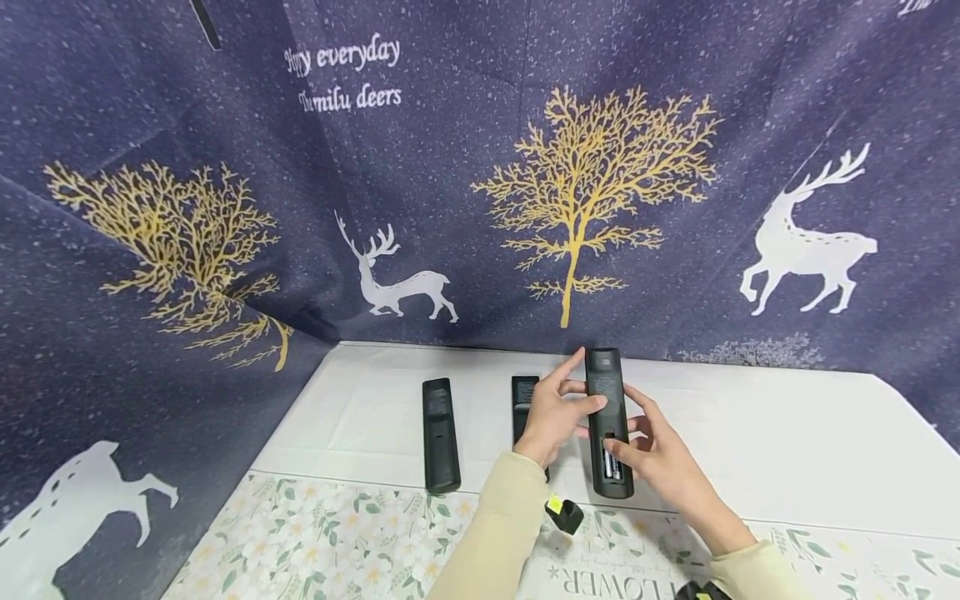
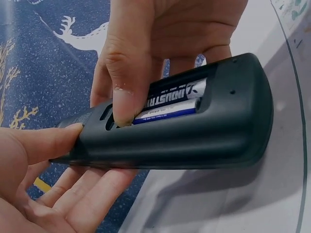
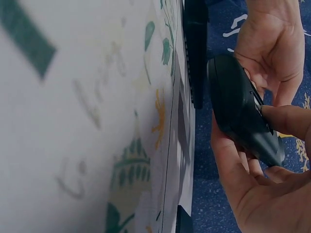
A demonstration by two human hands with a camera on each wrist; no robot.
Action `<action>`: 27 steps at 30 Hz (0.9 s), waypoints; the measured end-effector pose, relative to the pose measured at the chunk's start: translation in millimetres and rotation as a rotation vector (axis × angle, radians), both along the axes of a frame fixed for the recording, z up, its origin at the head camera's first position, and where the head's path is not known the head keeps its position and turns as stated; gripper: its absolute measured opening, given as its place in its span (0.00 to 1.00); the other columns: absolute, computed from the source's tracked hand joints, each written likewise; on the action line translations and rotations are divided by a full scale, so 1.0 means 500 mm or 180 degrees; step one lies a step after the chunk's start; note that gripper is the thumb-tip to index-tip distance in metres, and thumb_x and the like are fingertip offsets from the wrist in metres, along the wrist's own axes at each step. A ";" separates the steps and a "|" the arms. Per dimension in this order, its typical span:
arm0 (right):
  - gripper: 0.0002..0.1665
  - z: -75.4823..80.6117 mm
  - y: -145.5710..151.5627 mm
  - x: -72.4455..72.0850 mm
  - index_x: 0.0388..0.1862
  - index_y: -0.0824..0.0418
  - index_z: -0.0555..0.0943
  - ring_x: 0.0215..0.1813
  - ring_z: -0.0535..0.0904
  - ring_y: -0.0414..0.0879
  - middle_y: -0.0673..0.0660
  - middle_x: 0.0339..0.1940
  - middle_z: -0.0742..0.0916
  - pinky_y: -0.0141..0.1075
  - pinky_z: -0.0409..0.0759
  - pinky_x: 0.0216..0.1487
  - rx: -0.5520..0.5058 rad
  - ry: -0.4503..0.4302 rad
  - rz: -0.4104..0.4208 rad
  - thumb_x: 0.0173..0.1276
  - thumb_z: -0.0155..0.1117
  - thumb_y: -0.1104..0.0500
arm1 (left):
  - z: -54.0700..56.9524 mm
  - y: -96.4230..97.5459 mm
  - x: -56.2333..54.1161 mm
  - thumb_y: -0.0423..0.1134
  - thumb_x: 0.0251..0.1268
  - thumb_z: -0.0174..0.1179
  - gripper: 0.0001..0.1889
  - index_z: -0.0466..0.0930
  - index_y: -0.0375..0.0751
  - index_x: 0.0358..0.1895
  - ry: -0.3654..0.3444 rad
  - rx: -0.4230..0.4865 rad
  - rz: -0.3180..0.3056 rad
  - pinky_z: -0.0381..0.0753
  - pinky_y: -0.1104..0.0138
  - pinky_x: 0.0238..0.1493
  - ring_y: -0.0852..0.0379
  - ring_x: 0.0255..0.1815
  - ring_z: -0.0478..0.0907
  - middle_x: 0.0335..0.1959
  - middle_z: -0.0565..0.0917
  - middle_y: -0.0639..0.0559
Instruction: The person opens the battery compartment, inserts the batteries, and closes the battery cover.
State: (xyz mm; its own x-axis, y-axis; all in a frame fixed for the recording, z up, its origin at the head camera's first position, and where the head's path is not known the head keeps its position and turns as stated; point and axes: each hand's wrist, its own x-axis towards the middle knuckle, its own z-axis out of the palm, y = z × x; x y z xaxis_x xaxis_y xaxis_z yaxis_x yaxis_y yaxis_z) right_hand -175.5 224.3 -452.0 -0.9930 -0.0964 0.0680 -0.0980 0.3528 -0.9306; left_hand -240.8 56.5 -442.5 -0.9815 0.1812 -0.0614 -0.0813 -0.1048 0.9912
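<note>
A black remote control [image 1: 606, 375] is held back side up above the table, its battery compartment uncovered. Two batteries [image 2: 167, 99] lie side by side in that compartment. My left hand [image 1: 553, 414] grips the far part of the remote, thumb on the back and fingers along the side and underneath. From the other side my right hand [image 1: 663, 458] holds the remote's edge. Its thumb [image 2: 127, 97] presses at the inner end of the batteries, hiding that end. In the right wrist view the remote [image 3: 228, 92] appears edge-on, and the batteries are mostly hidden.
Another black remote [image 1: 440, 437] lies at the left on the white cloth [image 1: 360, 408]. A further one [image 1: 522, 392] lies partly hidden behind my left hand. Flower-printed cloth [image 1: 337, 533] covers the near side. A dark blue curtain [image 1: 450, 192] hangs behind the table.
</note>
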 end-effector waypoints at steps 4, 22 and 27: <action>0.55 0.000 -0.003 0.000 0.90 0.58 0.47 0.43 0.85 0.54 0.68 0.54 0.82 0.43 0.84 0.38 -0.0015 -0.0066 0.0041 0.76 0.70 0.63 | 0.000 -0.002 0.000 0.28 0.66 0.74 0.40 0.76 0.75 0.73 -0.0027 -0.0008 0.0021 0.91 0.52 0.35 0.49 0.39 0.89 0.44 0.86 0.52; 0.53 0.005 0.008 -0.001 0.88 0.63 0.50 0.45 0.86 0.53 0.67 0.53 0.83 0.43 0.88 0.38 0.0144 -0.0038 0.0047 0.76 0.72 0.60 | -0.003 -0.003 -0.002 0.28 0.66 0.74 0.40 0.76 0.74 0.74 0.0041 0.0012 -0.0012 0.91 0.53 0.34 0.49 0.39 0.89 0.45 0.86 0.52; 0.45 0.009 0.028 -0.001 0.85 0.68 0.59 0.47 0.86 0.54 0.68 0.56 0.82 0.42 0.90 0.39 0.0214 -0.0021 0.0034 0.77 0.70 0.59 | -0.002 0.001 -0.002 0.27 0.66 0.73 0.40 0.76 0.70 0.76 0.0056 0.0056 -0.0007 0.91 0.52 0.34 0.49 0.39 0.89 0.45 0.86 0.52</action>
State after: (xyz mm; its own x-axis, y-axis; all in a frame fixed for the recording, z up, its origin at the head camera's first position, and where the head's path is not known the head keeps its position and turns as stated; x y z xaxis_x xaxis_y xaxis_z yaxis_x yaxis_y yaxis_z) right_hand -176.2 238.3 -447.6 -0.9923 -0.1113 0.0543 -0.0959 0.4134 -0.9055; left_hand -241.9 57.1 -443.7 -0.9820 0.1842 -0.0409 -0.0641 -0.1220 0.9905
